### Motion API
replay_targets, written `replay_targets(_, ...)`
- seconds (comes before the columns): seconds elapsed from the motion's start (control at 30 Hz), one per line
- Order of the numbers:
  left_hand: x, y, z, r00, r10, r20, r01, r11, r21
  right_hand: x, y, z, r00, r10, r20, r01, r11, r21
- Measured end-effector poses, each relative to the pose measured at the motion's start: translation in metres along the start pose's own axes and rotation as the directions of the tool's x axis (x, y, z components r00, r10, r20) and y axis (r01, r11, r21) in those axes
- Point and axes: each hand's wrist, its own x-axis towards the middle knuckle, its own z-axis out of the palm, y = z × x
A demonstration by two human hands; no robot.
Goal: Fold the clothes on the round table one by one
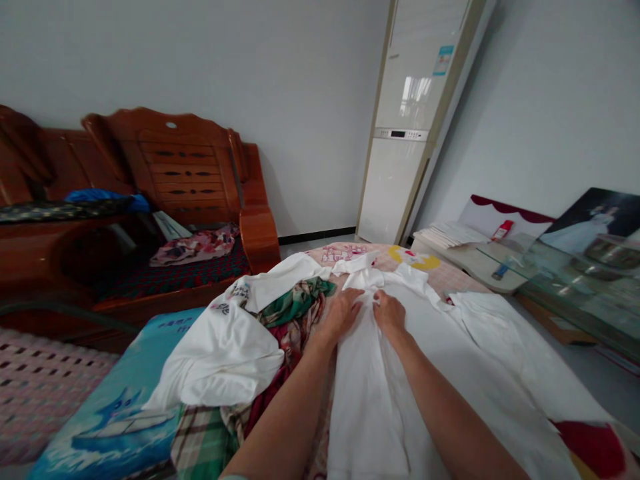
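A white collared shirt (435, 360) lies spread out on a pink patterned cloth (350, 252), its front edge running down towards me. My left hand (344, 312) is at the shirt's front just below the collar, fingers bent and closed on the fabric. Close beside it, my right hand (389, 312) pinches the other side of the front opening near the collar. Small details between the fingertips are too fine to make out. Left of my arms, a crumpled white garment with printed lettering (220, 360) rests partly on green and red plaid fabric (295, 303).
A blue printed cushion or bag (135, 393) is at left, beside a pink woven seat (45, 393). Behind stands a carved wooden sofa (185, 167) with cloths on it. A tall air conditioner (400, 173) fills the corner. At right are a glass table (585, 287) and a framed photo (595, 220).
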Motion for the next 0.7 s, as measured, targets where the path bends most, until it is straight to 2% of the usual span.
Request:
replay_targets(0.07, -0.005, 0.001, 0.007, 0.991, 0.022, 0.132, -0.038, 0.992, 0.120, -0.014, 0.003, -0.002, 0.996, -0.067, 0.060, 0.068, 0.997, -0.023)
replay_targets(0.13, -0.011, -0.001, 0.012, 0.985, -0.019, 0.174, -0.022, 0.973, 0.231, -0.029, 0.009, -0.004, 0.995, -0.064, 0.072, 0.066, 0.998, -0.022)
replay_targets(0.23, -0.017, -0.001, 0.013, 0.986, -0.042, 0.160, -0.007, 0.956, 0.292, -0.057, 0.017, -0.010, 0.997, -0.042, 0.058, 0.041, 0.999, 0.014)
replay_targets(0.43, -0.035, 0.011, 0.004, 0.983, -0.035, 0.180, -0.020, 0.955, 0.295, -0.115, 0.024, -0.021, 0.997, -0.046, 0.067, 0.037, 0.991, 0.130)
replay_targets(0.6, -0.063, 0.022, -0.004, 0.984, 0.001, 0.176, -0.055, 0.952, 0.301, -0.137, 0.027, -0.030, 0.989, -0.017, 0.150, -0.010, 0.984, 0.179)
replay_targets(0.7, -0.084, 0.028, -0.008, 0.984, 0.009, 0.177, -0.062, 0.954, 0.294, -0.143, 0.029, -0.032, 0.989, 0.016, 0.145, -0.048, 0.975, 0.219)
